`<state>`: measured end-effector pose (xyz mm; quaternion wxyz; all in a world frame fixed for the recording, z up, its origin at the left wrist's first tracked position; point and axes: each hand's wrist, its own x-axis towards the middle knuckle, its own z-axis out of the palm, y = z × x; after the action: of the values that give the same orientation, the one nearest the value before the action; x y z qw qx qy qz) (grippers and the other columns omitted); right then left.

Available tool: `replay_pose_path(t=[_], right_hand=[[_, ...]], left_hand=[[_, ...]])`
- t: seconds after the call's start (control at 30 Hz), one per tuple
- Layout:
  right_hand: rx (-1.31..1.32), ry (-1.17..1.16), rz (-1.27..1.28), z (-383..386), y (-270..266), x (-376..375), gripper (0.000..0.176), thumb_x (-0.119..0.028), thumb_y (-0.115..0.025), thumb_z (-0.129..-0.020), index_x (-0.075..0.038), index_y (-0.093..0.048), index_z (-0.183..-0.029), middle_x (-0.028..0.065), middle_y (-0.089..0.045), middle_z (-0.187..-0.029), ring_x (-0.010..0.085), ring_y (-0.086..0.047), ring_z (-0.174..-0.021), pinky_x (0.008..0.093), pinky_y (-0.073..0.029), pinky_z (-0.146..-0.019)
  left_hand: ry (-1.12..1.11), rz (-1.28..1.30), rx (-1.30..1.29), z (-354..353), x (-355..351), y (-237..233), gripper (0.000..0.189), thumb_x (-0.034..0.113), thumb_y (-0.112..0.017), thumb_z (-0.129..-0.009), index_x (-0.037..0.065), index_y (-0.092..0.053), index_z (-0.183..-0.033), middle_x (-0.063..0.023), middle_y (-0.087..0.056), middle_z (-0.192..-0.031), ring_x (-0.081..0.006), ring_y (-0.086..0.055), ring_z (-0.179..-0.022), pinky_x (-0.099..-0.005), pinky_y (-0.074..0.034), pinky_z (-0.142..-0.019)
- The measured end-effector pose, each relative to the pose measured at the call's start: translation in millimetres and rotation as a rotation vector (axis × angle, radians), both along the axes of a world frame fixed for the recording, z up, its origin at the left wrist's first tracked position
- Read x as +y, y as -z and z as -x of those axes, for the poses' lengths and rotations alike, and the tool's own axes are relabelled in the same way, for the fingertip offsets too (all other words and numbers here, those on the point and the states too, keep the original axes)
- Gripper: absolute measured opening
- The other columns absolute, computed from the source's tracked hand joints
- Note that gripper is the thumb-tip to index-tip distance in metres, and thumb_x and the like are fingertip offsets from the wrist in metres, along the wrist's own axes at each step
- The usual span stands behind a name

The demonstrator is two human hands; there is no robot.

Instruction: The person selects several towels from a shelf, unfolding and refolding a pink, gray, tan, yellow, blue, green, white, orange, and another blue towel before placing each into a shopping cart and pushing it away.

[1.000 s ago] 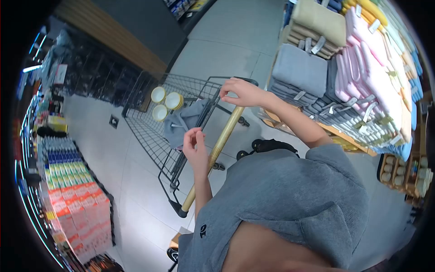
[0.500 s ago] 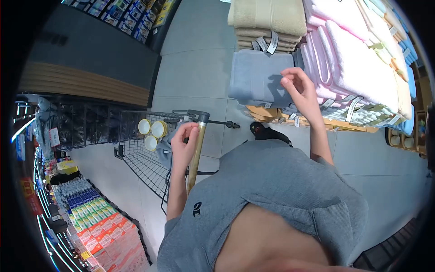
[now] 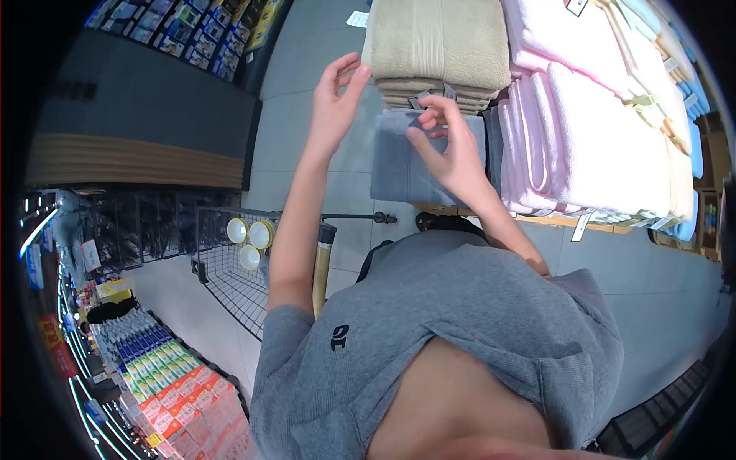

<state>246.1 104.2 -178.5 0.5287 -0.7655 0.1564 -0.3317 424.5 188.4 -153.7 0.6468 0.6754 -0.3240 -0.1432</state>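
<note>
A beige towel stack (image 3: pixel 437 42) lies toward half past twelve; a grey towel stack (image 3: pixel 395 165), nearer, at one. Left hand (image 3: pixel 333 111) loosely open, right hand (image 3: pixel 458 159) half curled, both seemingly empty, contact unclear. The step seems reaching; gripping would need closing fingers.

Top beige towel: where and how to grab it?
Probably grip the top beige towel at its near-left corner, thumb above, fingers underneath, coming from the wearer's side and the open left. It lies flat, its thick folded near edge showing distinctly above the beige towels beneath, while pink towels crowd its right. The left hand is nearest that corner.
</note>
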Motion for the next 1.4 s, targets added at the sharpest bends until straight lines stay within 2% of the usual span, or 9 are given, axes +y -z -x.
replay_pose_path(t=[0.2,0.33,0.4,0.5,0.57,0.7,0.93,1.1,1.4], right_hand=[[0.049,0.125,-0.11,-11,-1,-2,0.062,-0.02,-0.071,-0.082,-0.002,-0.035,-0.129,0.0159,-0.05,-0.107,0.0207,-0.054,-0.094,0.0314,-0.047,-0.078],[-0.224,0.075,-0.388,-18,-6,13,0.062,-0.018,-0.075,-0.08,0.001,-0.032,-0.121,0.0172,-0.049,-0.114,0.0219,-0.055,-0.104,0.0324,-0.048,-0.084],[-0.369,0.117,-0.302,-18,-9,20,0.063,-0.014,-0.077,-0.078,0.0,-0.032,-0.12,0.0168,-0.049,-0.115,0.0216,-0.055,-0.106,0.0322,-0.048,-0.086],[-0.526,0.162,-0.285,-18,-14,28,0.064,-0.007,-0.078,-0.074,0.0,-0.032,-0.119,0.0153,-0.049,-0.117,0.0198,-0.054,-0.11,0.0314,-0.047,-0.091],[-0.541,0.179,-0.299,-11,-13,27,0.063,-0.005,-0.077,-0.075,-0.001,-0.032,-0.119,0.0152,-0.049,-0.118,0.0193,-0.054,-0.11,0.0313,-0.046,-0.093],[-0.488,0.127,-0.265,0,-14,29,0.054,0.001,-0.071,-0.079,0.0,-0.036,-0.12,0.0122,-0.053,-0.114,0.0168,-0.056,-0.107,0.0288,-0.046,-0.091],[-0.327,0.23,-0.008,18,-8,29,0.015,-0.001,-0.067,-0.082,0.002,-0.06,-0.095,0.0062,-0.065,-0.088,0.0127,-0.063,-0.085,0.0262,-0.049,-0.077],[-0.41,0.135,0.113,33,-41,29,0.015,-0.003,-0.069,-0.081,0.002,-0.06,-0.092,0.006,-0.062,-0.085,0.0125,-0.059,-0.081,0.0241,-0.046,-0.075],[-0.675,-0.082,0.03,61,-90,49,0.007,-0.004,-0.06,-0.09,0.003,-0.058,-0.092,0.0017,-0.055,-0.081,0.0074,-0.046,-0.073,0.0203,-0.036,-0.065]], left_hand=[[-0.045,0.238,0.097,11,-25,-9,0.023,0.011,-0.067,-0.086,-0.002,-0.06,-0.104,-0.007,-0.065,-0.095,-0.0124,-0.059,-0.091,-0.0265,-0.045,-0.085],[0.06,0.312,-0.04,48,-11,-30,0.017,0.009,-0.071,-0.082,0.001,-0.064,-0.095,-0.0046,-0.065,-0.089,-0.0111,-0.059,-0.087,-0.026,-0.044,-0.084],[0.1,0.316,-0.105,68,2,-40,0.016,0.008,-0.072,-0.08,0.003,-0.065,-0.093,-0.0044,-0.066,-0.088,-0.0116,-0.059,-0.086,-0.026,-0.043,-0.085],[0.121,0.265,-0.525,77,14,-37,0.019,0.005,-0.073,-0.076,0.006,-0.066,-0.094,-0.0049,-0.066,-0.088,-0.0142,-0.061,-0.083,-0.0257,-0.044,-0.083],[0.157,0.27,-0.549,81,17,-37,0.021,0.003,-0.073,-0.074,0.006,-0.065,-0.094,-0.0057,-0.066,-0.089,-0.0178,-0.063,-0.082,-0.027,-0.048,-0.079],[0.249,0.288,-0.397,84,21,-28,0.022,0.0,-0.068,-0.082,-0.001,-0.059,-0.101,-0.0058,-0.061,-0.099,-0.013,-0.059,-0.093,-0.026,-0.046,-0.084],[0.284,0.261,-0.366,75,24,-12,0.016,0.004,-0.068,-0.082,0.0,-0.06,-0.095,-0.0069,-0.062,-0.091,-0.0144,-0.06,-0.086,-0.0276,-0.047,-0.079],[0.333,0.39,-0.223,85,33,-43,0.011,0.006,-0.067,-0.084,-0.001,-0.061,-0.09,-0.0043,-0.062,-0.089,-0.012,-0.06,-0.085,-0.0256,-0.048,-0.078],[0.48,0.384,-0.213,115,72,-78,0.053,0.007,-0.071,-0.081,0.004,-0.041,-0.125,-0.0112,-0.052,-0.117,-0.0157,-0.057,-0.104,-0.0277,-0.048,-0.086]])
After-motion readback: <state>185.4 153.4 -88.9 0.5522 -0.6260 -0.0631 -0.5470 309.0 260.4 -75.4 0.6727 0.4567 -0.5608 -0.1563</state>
